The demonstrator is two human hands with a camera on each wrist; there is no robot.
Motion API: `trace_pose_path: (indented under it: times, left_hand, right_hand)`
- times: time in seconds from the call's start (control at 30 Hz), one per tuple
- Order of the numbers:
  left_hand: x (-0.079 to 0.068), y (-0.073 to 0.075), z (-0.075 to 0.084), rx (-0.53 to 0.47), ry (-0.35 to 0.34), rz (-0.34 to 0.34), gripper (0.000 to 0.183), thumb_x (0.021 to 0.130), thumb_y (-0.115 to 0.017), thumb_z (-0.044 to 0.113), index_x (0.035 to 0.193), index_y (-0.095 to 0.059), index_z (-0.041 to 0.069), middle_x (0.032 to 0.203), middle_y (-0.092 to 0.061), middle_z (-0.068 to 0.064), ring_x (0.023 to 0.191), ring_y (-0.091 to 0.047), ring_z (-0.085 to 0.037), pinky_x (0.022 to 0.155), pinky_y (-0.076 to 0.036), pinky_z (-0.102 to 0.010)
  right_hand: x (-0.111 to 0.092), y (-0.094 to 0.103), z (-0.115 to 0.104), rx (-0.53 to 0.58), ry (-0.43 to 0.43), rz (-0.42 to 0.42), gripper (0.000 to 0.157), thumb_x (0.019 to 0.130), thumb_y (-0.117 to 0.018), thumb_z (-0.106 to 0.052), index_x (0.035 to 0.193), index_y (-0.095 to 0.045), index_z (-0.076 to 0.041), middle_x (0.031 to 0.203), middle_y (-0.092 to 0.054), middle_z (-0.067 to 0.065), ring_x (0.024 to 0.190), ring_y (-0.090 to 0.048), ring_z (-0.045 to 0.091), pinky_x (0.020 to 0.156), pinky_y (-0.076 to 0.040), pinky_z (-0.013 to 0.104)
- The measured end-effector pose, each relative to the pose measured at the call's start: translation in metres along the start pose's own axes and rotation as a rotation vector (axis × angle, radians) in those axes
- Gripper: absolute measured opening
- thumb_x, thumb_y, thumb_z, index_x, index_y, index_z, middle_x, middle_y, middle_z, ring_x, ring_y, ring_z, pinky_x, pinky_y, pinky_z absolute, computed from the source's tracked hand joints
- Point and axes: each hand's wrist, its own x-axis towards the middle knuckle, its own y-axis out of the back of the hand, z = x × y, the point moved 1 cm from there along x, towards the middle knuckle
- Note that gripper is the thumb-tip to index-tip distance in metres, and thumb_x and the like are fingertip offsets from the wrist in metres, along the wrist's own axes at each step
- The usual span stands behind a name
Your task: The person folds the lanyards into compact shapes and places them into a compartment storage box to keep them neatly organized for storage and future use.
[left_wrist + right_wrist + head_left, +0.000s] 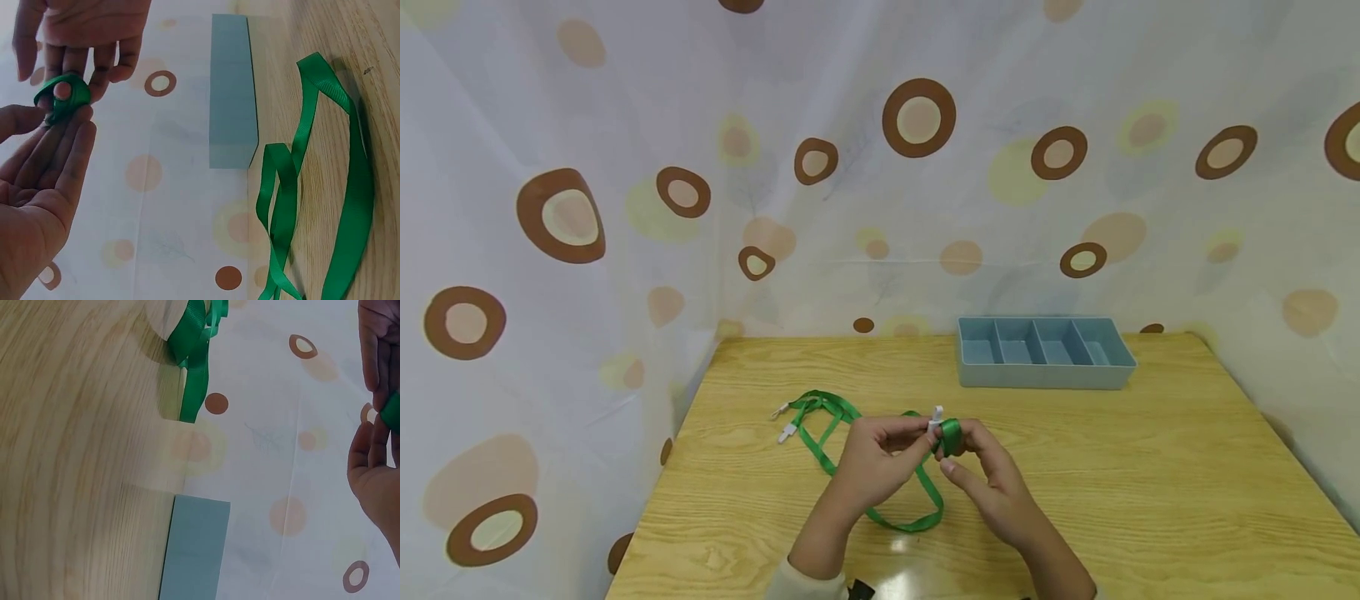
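Observation:
A green lanyard is wound into a small loop [951, 437], held up over the table between both hands. My left hand [876, 467] pinches it near a white plastic clip [937, 413] that sticks up from the fingertips. The right hand [1003, 496] grips the coil from the other side, its fingers curled about the ribbon. In the left wrist view a fingertip pokes through the coiled ribbon [78, 94]. Behind and below the hands, more green lanyard [927, 483] lies in loose loops on the table. Two pale clips, one of them a white clip [787, 432], lie at its left end.
A blue-grey tray [1045, 376] with several compartments stands at the back of the wooden table [1150, 483]. A white curtain [865, 208] with brown and beige spots surrounds the table at the back and sides.

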Motion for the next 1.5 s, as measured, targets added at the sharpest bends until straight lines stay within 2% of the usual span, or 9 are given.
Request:
trace_pose_path:
  times: [0.13, 0.3, 0.47, 0.63, 0.73, 1.0, 1.17, 1.37, 1.5]
  left_hand:
    - [-0.001, -0.001, 0.001, 0.014, -0.012, -0.028, 0.026, 0.103, -0.073, 0.018, 0.126, -0.078, 0.009, 0.12, -0.08, -0.006, 0.107, -0.079, -0.017, 0.097, -0.063, -0.033]
    - [0.0, -0.005, 0.0, 0.057, -0.052, -0.047, 0.035, 0.096, -0.082, 0.02, 0.129, -0.077, 0.013, 0.121, -0.08, -0.003, 0.11, -0.077, -0.014, 0.1, -0.062, -0.037]
    - [0.001, -0.008, -0.003, 0.113, -0.11, -0.023, 0.036, 0.093, -0.085, 0.017, 0.129, -0.077, 0.013, 0.12, -0.08, -0.001, 0.107, -0.077, -0.011, 0.098, -0.062, -0.033]
    - [0.002, -0.009, -0.005, 0.16, -0.159, 0.028, 0.03, 0.094, -0.085, 0.02, 0.123, -0.079, 0.015, 0.113, -0.082, 0.0, 0.102, -0.078, -0.012, 0.093, -0.063, -0.032]
    - [0.002, -0.009, -0.007, 0.166, -0.165, 0.051, 0.028, 0.094, -0.084, 0.016, 0.122, -0.079, 0.013, 0.114, -0.081, 0.001, 0.102, -0.078, -0.014, 0.091, -0.064, -0.033]
    - [0.003, -0.01, -0.012, 0.149, -0.179, 0.036, 0.029, 0.096, -0.081, 0.01, 0.124, -0.077, 0.006, 0.116, -0.081, -0.004, 0.103, -0.078, -0.017, 0.094, -0.063, -0.033]
    - [0.003, -0.009, -0.013, 0.085, -0.158, 0.004, 0.03, 0.097, -0.08, 0.011, 0.127, -0.075, 0.008, 0.113, -0.081, -0.007, 0.101, -0.079, -0.018, 0.094, -0.063, -0.032]
    - [-0.001, -0.001, -0.013, 0.029, -0.108, -0.058, 0.04, 0.096, -0.079, 0.007, 0.134, -0.07, 0.004, 0.104, -0.082, -0.012, 0.094, -0.076, -0.016, 0.096, -0.062, -0.032]
    - [-0.002, 0.002, -0.011, 0.005, -0.117, -0.078, 0.05, 0.094, -0.08, 0.004, 0.141, -0.062, 0.007, 0.1, -0.081, -0.015, 0.092, -0.076, -0.015, 0.094, -0.063, -0.033]
  right_hand:
    - [-0.001, 0.002, 0.003, 0.002, -0.038, 0.008, 0.024, 0.112, -0.042, 0.001, 0.127, -0.06, -0.006, 0.115, -0.065, 0.011, 0.109, -0.062, 0.015, 0.097, -0.051, 0.026]
    - [-0.001, 0.003, 0.005, -0.003, -0.072, 0.045, 0.032, 0.116, -0.033, -0.004, 0.121, -0.064, -0.002, 0.117, -0.067, 0.009, 0.114, -0.064, 0.008, 0.098, -0.054, 0.022]
    - [0.001, 0.002, 0.007, -0.016, -0.08, 0.083, 0.031, 0.115, -0.037, -0.004, 0.117, -0.068, -0.002, 0.11, -0.07, 0.009, 0.108, -0.066, 0.006, 0.093, -0.056, 0.022]
    - [0.002, 0.001, 0.006, 0.045, -0.061, 0.071, 0.029, 0.113, -0.041, 0.0, 0.121, -0.069, 0.002, 0.118, -0.072, 0.006, 0.115, -0.067, 0.005, 0.098, -0.056, 0.021]
    - [0.002, 0.001, 0.006, 0.079, -0.065, 0.065, 0.028, 0.112, -0.046, 0.002, 0.124, -0.07, 0.005, 0.12, -0.072, 0.003, 0.117, -0.066, 0.006, 0.1, -0.056, 0.021]
    - [0.001, 0.004, 0.008, 0.081, -0.133, 0.122, 0.021, 0.105, -0.063, 0.001, 0.119, -0.077, 0.008, 0.113, -0.061, -0.003, 0.108, -0.06, 0.007, 0.091, -0.057, 0.019]
    - [0.001, 0.006, 0.009, 0.143, -0.134, 0.089, 0.02, 0.103, -0.065, 0.003, 0.118, -0.075, 0.012, 0.108, -0.061, -0.004, 0.103, -0.059, 0.007, 0.089, -0.059, 0.021]
    - [-0.001, 0.012, 0.007, 0.21, -0.125, -0.03, 0.022, 0.104, -0.061, 0.003, 0.118, -0.077, 0.008, 0.105, -0.051, -0.001, 0.099, -0.049, 0.012, 0.085, -0.053, 0.024]
    - [-0.001, 0.014, 0.009, 0.245, -0.086, -0.095, 0.023, 0.104, -0.062, 0.004, 0.123, -0.075, 0.007, 0.105, -0.052, 0.005, 0.097, -0.05, 0.013, 0.085, -0.053, 0.027]
